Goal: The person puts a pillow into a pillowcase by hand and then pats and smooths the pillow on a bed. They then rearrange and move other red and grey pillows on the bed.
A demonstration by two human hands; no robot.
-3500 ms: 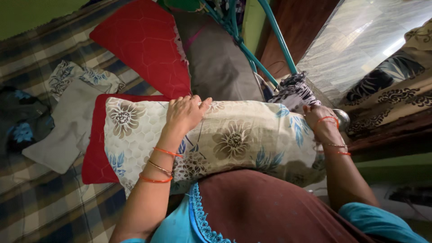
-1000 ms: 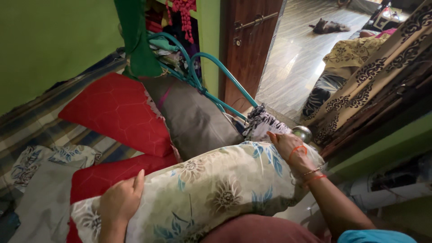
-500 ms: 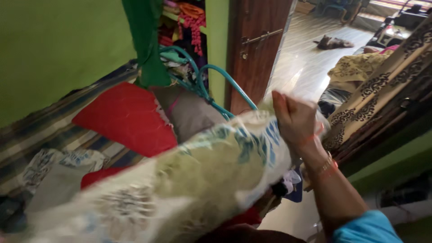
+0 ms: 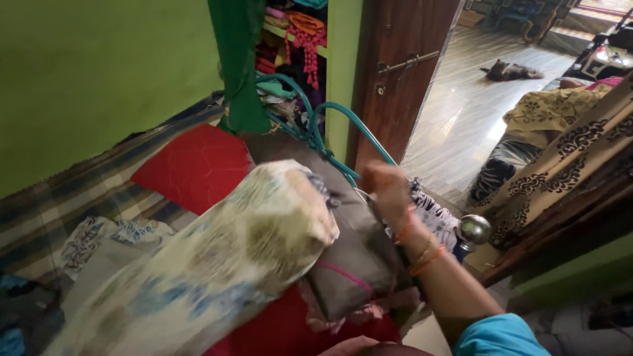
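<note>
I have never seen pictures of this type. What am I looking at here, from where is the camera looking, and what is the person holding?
The camera sits on a person's head and looks down, so you see that person's own arm, not a machine. There is only this one view. The right hand, with bangles on the wrist, is raised over a grey pillow; the blur hides whether it grips anything. The left hand is out of view. A floral pillow is tilted across the front, blurred by motion. Behind it, a red pillow leans against the green wall on a striped bed cover. On the right, an open wooden door shows a tiled floor.
</note>
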